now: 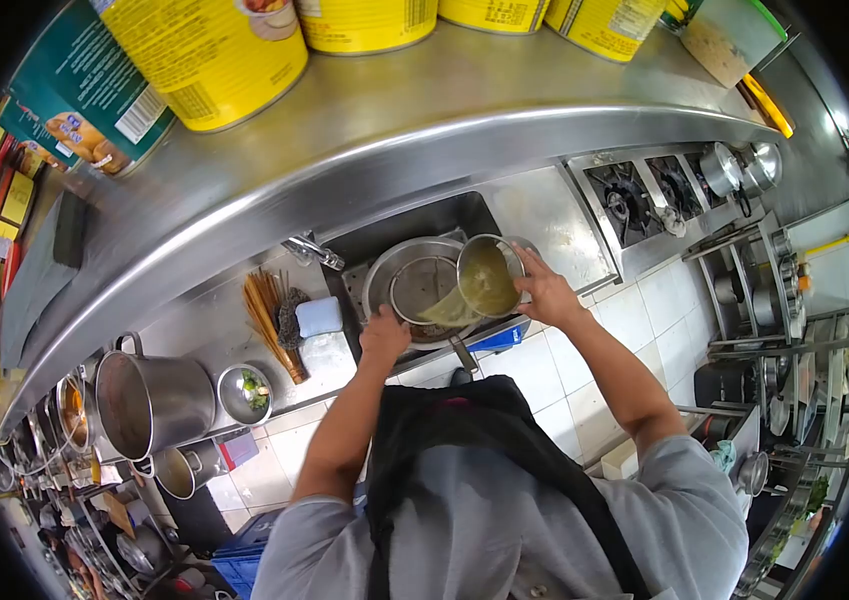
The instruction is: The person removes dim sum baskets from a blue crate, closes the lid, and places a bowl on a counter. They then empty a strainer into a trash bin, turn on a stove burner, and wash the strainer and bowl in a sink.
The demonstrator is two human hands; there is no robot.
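Observation:
My right hand [546, 292] grips a metal pot [465, 258] by its side and holds it tilted over the sink [456, 212]. Pale yellow-green liquid [447, 312] streams from its lip into a round strainer [422, 283], which sits in a large metal bowl [374, 283] in the basin. Fingers of my left hand [385, 338] close on the bowl's near-left rim. A dark handle [463, 354] sticks out toward me over the sink's front edge.
Left of the faucet [312, 250] lie a bamboo brush [266, 310], a scouring pad and a pale sponge [319, 317]. Further left stand a tall stockpot [169, 400] and a bowl of greens [232, 394]. Burners [624, 205] are at right; a shelf [384, 140] with cans overhangs the sink.

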